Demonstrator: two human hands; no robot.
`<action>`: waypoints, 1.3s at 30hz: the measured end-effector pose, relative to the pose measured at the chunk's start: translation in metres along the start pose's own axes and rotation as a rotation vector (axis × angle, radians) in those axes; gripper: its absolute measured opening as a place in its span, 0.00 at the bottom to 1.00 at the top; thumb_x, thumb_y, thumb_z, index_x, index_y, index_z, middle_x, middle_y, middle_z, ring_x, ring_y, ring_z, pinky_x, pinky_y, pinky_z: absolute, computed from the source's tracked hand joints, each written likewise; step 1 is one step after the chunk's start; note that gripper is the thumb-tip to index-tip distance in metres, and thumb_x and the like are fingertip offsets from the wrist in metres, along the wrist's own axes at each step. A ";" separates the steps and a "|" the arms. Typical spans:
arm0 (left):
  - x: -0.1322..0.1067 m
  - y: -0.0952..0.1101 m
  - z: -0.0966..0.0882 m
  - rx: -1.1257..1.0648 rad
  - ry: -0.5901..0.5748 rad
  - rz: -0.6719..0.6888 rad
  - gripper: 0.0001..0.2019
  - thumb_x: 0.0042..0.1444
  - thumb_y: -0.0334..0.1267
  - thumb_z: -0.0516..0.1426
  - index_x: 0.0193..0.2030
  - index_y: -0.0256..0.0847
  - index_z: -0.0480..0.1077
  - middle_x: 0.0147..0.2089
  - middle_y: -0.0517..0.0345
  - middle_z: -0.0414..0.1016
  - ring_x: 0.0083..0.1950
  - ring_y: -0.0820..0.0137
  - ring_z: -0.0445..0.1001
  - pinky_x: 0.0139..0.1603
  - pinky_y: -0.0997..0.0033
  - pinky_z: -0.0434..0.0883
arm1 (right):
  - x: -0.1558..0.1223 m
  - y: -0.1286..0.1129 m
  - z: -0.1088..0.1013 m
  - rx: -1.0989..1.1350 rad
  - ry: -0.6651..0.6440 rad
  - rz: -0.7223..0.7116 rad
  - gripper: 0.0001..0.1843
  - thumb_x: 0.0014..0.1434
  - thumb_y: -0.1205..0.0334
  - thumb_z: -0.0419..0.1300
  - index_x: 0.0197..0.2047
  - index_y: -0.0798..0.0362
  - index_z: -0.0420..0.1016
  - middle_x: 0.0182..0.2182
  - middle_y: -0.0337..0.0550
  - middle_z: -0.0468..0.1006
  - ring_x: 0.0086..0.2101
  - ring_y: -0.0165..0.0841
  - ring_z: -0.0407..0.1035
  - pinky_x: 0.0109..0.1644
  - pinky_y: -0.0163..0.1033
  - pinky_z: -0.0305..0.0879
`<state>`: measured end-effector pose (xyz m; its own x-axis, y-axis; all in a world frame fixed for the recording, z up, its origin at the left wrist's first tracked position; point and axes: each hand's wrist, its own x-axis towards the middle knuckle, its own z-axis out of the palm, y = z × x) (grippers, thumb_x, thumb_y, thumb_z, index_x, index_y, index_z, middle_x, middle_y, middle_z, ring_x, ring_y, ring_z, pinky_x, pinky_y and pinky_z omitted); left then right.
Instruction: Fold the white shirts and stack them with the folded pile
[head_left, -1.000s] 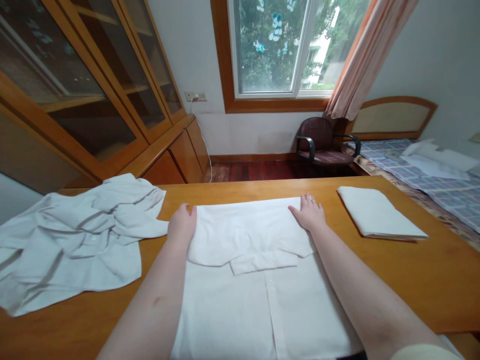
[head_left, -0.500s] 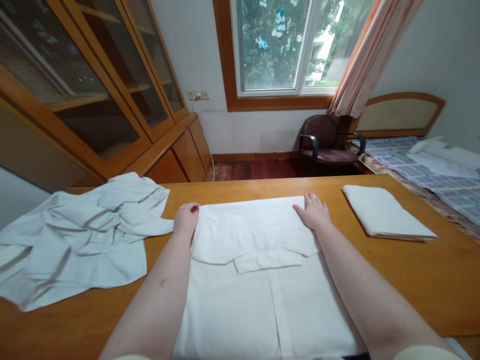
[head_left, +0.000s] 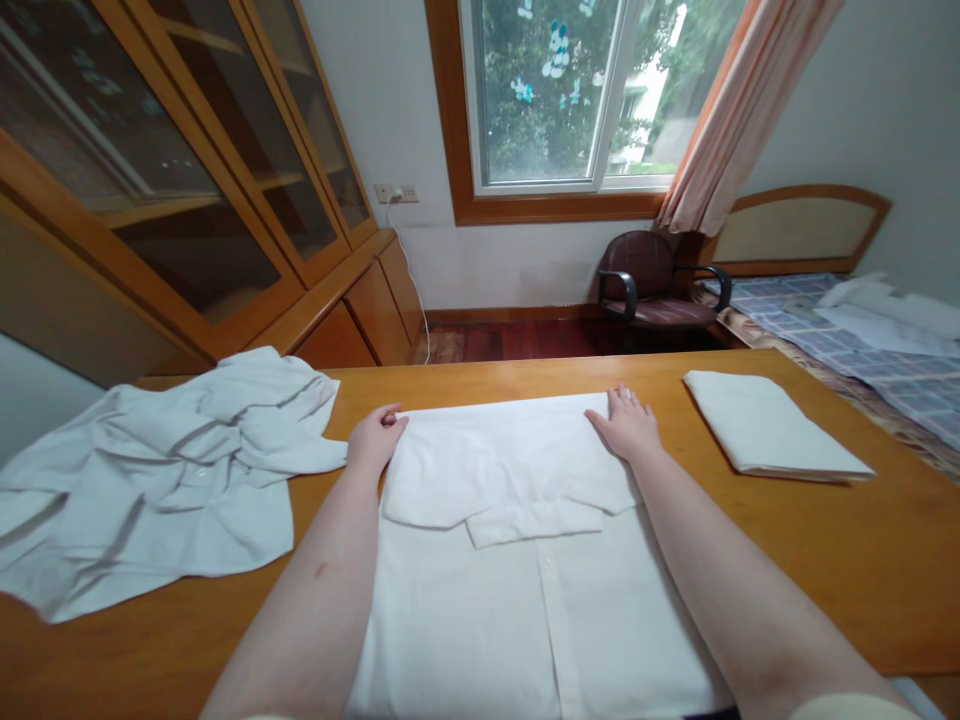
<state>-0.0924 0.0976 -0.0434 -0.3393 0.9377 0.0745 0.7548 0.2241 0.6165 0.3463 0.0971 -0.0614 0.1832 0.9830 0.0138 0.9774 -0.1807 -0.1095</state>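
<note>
In front of me a white button-up shirt (head_left: 465, 610) lies spread on the table, its far part folded over toward me. The folded-over part ends in a wavy edge with a narrow flat band near the middle. At the far left corner of the fold is my left hand (head_left: 373, 440), fingers curled and thumb against the cloth, closed on the corner. My right hand (head_left: 630, 422) lies flat on the far right corner, fingers spread. The shirt's near end runs out of the picture.
A crumpled white shirt (head_left: 187, 470) covers the table's left side. To the right lies a neatly folded white garment (head_left: 772, 425). Beyond the wooden table (head_left: 540, 372) are a glass-door cabinet (head_left: 225, 180), an armchair (head_left: 649, 280) and a bed (head_left: 862, 330).
My left thumb has shifted right onto the corner of the cloth. My right hand and the shirt look the same.
</note>
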 end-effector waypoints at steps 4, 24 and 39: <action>0.003 -0.004 0.004 0.058 0.000 0.050 0.18 0.49 0.38 0.56 0.49 0.42 0.72 0.41 0.55 0.75 0.40 0.68 0.73 0.45 0.69 0.68 | 0.001 0.000 0.001 0.006 -0.001 -0.001 0.45 0.58 0.34 0.36 0.67 0.58 0.46 0.67 0.51 0.43 0.64 0.45 0.40 0.63 0.54 0.38; -0.028 0.028 0.041 0.605 -0.267 0.312 0.34 0.61 0.56 0.39 0.69 0.39 0.45 0.71 0.44 0.40 0.70 0.55 0.38 0.66 0.53 0.45 | 0.002 -0.003 0.000 -0.013 -0.052 -0.247 0.43 0.60 0.37 0.40 0.68 0.61 0.46 0.66 0.55 0.46 0.65 0.41 0.39 0.65 0.48 0.38; 0.022 0.048 0.063 0.596 -0.241 0.290 0.33 0.61 0.55 0.38 0.69 0.39 0.44 0.71 0.44 0.38 0.70 0.56 0.36 0.67 0.55 0.41 | 0.047 -0.002 0.003 -0.007 -0.041 -0.118 0.40 0.61 0.39 0.36 0.68 0.58 0.46 0.66 0.49 0.46 0.64 0.38 0.39 0.65 0.48 0.37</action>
<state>-0.0281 0.1456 -0.0620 0.0041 0.9989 -0.0477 0.9983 -0.0013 0.0582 0.3530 0.1438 -0.0638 0.0623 0.9980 -0.0142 0.9926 -0.0635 -0.1031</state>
